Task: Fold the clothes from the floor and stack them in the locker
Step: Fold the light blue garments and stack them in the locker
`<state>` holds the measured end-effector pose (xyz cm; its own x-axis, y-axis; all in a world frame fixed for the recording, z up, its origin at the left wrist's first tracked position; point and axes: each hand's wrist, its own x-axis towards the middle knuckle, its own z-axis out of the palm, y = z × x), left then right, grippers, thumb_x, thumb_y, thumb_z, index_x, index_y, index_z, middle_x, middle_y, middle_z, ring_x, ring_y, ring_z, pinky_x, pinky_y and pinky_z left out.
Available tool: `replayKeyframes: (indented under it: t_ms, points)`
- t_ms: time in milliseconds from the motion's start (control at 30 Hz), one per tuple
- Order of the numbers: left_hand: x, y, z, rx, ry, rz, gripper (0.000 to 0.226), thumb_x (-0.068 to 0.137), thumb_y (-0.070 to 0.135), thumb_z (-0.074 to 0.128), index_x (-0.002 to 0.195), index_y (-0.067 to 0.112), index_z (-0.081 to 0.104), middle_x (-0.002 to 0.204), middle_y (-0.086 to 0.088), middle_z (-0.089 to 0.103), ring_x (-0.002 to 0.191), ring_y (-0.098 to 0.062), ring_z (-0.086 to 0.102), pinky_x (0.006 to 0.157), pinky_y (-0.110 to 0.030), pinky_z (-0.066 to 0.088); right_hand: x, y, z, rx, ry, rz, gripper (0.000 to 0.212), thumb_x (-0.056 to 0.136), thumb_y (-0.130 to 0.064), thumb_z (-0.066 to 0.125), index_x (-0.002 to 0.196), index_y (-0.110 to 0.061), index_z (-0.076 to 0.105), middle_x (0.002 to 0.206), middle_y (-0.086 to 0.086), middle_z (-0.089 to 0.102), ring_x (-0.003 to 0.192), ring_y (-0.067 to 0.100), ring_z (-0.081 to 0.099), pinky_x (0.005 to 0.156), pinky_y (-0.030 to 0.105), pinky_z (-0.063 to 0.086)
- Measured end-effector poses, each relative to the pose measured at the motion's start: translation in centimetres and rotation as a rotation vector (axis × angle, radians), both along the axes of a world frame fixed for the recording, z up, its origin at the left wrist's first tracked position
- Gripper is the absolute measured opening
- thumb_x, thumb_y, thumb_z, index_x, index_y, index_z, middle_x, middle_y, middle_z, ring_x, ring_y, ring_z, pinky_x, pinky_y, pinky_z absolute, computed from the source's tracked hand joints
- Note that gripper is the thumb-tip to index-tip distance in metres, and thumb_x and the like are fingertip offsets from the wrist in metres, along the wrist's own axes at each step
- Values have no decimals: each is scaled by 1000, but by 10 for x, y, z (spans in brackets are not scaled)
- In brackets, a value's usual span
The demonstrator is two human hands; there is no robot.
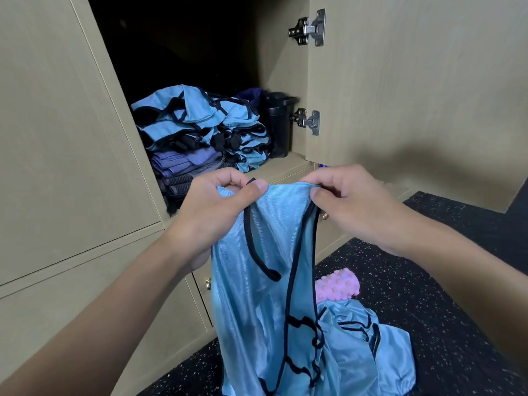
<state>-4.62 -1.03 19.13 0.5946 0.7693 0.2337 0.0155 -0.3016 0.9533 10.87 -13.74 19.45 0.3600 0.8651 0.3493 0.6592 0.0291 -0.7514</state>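
A light blue vest with black trim (257,295) hangs in front of me, held up by its top edge. My left hand (217,212) pinches the left end of that edge and my right hand (351,201) pinches the right end. Its lower part drapes down to the floor. More blue clothes (368,347) lie in a heap on the floor at the lower right. Inside the open locker (285,164) sits a stack of folded blue vests (200,124) on top of folded purple and grey clothes (183,167).
The locker door (414,81) stands open to the right, with two metal hinges. A black container (278,124) stands in the locker beside the stack. A pink knobbly roller (337,284) lies on the black speckled floor (443,281). Closed cabinet doors with small knobs are below.
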Motion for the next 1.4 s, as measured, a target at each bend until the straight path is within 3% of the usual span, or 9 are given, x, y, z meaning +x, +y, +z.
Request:
replayKeyframes:
  t_ms: [100,167,333,467,633,867,1033,1233,1400]
  points:
    - [-1,-1,3,-19,-34,-11,25,81,23,80,63,21,64,68,-1,62,58,-14,58,65,-31,48,2,1,1,18,21,-21,33,96,4,44,106,-15,69,95,-14,71,79,-6,64,73,10,47]
    - [-1,-2,4,-21,-63,-10,25,78,19,82,60,24,65,65,2,63,56,-13,59,65,-31,50,4,1,1,18,18,-42,32,95,3,45,109,-21,62,102,-16,67,70,-16,58,65,3,40]
    - [0,-4,4,-6,-126,37,23,76,13,84,67,20,63,71,-2,65,68,-21,62,82,-47,55,7,3,-4,54,12,-82,32,91,-1,53,110,-25,60,105,-2,69,86,17,64,80,31,50]
    - [-1,-5,5,24,-117,52,22,76,15,85,70,21,65,77,-8,66,73,-25,63,90,-57,54,5,5,-7,48,21,-28,20,90,-9,67,105,-21,61,100,-1,71,85,7,64,80,23,49]
    - [-3,-1,5,44,-83,-1,27,79,14,82,102,23,71,79,0,70,75,-15,67,93,-43,55,6,3,-3,72,15,-77,24,97,0,53,95,-17,69,96,-8,74,81,-1,66,78,14,50]
    - [-2,-2,6,90,-9,51,10,78,21,84,75,18,74,78,-3,67,72,-18,64,89,-50,55,5,4,-5,56,19,-40,16,95,-7,60,108,-15,66,102,0,73,84,3,64,82,17,47]
    - [-3,0,6,100,-18,95,18,79,23,83,73,16,68,76,-4,67,64,-13,61,71,-34,52,1,1,-2,41,36,-23,3,92,-15,67,90,-13,67,85,6,73,67,7,56,68,25,45]
    - [-3,1,4,120,-18,91,14,81,23,82,75,19,70,85,-17,71,67,-15,65,76,-39,54,-3,-3,1,22,162,135,34,94,-7,61,119,-27,49,67,-2,57,61,13,42,59,19,36]
    - [-1,-1,1,248,-27,84,19,81,14,82,87,18,64,78,4,63,75,-5,59,73,-19,50,-10,-3,4,45,222,140,17,94,2,58,97,-15,59,70,13,52,60,18,46,56,21,45]
